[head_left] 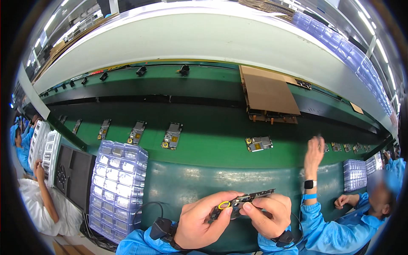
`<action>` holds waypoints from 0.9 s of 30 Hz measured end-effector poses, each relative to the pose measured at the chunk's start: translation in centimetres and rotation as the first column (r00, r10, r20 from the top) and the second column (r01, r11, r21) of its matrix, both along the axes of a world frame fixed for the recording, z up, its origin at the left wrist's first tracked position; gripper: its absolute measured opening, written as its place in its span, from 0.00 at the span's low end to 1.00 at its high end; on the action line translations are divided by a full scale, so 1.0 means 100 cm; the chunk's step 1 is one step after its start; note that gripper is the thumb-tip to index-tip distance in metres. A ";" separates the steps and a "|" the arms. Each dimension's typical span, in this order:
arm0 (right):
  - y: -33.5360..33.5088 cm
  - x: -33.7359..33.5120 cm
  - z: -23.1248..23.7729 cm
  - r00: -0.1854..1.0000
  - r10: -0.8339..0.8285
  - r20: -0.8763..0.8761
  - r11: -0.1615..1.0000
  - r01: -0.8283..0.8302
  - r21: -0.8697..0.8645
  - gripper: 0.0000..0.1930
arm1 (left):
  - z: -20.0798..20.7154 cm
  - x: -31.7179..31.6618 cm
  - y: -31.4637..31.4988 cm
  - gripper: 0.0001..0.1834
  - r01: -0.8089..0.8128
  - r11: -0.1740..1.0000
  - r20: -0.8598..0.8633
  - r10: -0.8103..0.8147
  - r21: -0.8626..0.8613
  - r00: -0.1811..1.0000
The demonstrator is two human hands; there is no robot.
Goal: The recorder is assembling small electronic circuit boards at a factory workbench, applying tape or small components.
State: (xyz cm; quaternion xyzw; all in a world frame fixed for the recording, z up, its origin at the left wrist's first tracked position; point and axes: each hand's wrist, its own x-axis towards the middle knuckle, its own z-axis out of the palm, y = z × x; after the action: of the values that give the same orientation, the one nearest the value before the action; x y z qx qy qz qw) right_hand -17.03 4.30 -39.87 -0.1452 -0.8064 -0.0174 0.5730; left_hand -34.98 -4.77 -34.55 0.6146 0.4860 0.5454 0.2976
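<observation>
Between my two hands, above the near edge of the bench, a dark circuit board (pixel 257 196) with a yellow ring on its left part is held tilted. My left hand (pixel 199 223) grips its left end, thumb beside the ring. My right hand (pixel 271 214) is closed, its thumb and fingertips pinched at the board's near side; whether a tiny part sits between those fingertips is too small to tell. On the green belt (pixel 208 144) beyond lies another circuit board (pixel 259 144) with a yellow ring, and a similar board (pixel 172 136) lies farther left.
Left of my hands stands a stack of clear plastic trays (pixel 117 187). A cardboard piece (pixel 270 93) rests on black parts at the back. At right, a co-worker's hand (pixel 313 153) reaches over more boards on the belt. A black cable (pixel 148 204) loops near my left wrist.
</observation>
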 end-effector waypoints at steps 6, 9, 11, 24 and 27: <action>0.000 -0.001 -0.001 0.999 0.033 -0.013 0.998 -0.032 0.054 0.21 | 0.005 0.001 0.000 0.16 -0.009 1.000 0.001 0.009 0.001 1.000; 0.000 -0.002 0.000 0.999 0.041 -0.017 0.999 -0.040 0.035 0.22 | 0.005 0.000 0.000 0.16 -0.007 1.000 0.002 0.007 0.011 1.000; 0.000 -0.003 0.000 0.999 0.038 -0.019 0.999 -0.037 0.039 0.23 | 0.002 -0.001 0.000 0.16 -0.001 1.000 -0.014 0.002 0.027 1.000; -0.004 -0.002 0.003 1.000 0.023 -0.009 1.000 -0.023 -0.006 0.22 | -0.002 -0.001 0.001 0.16 0.026 0.992 -0.091 -0.015 0.121 0.996; -0.005 -0.003 0.003 0.999 0.033 0.017 0.999 -0.033 -0.014 0.22 | -0.006 -0.003 0.001 0.15 0.014 0.991 -0.090 -0.002 0.134 0.996</action>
State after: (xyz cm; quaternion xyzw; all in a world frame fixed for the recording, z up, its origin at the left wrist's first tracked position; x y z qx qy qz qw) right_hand -17.37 3.85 -39.58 -0.1358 -0.8136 -0.0038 0.5653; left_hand -35.25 -4.71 -35.12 0.6589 0.4586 0.5477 0.2357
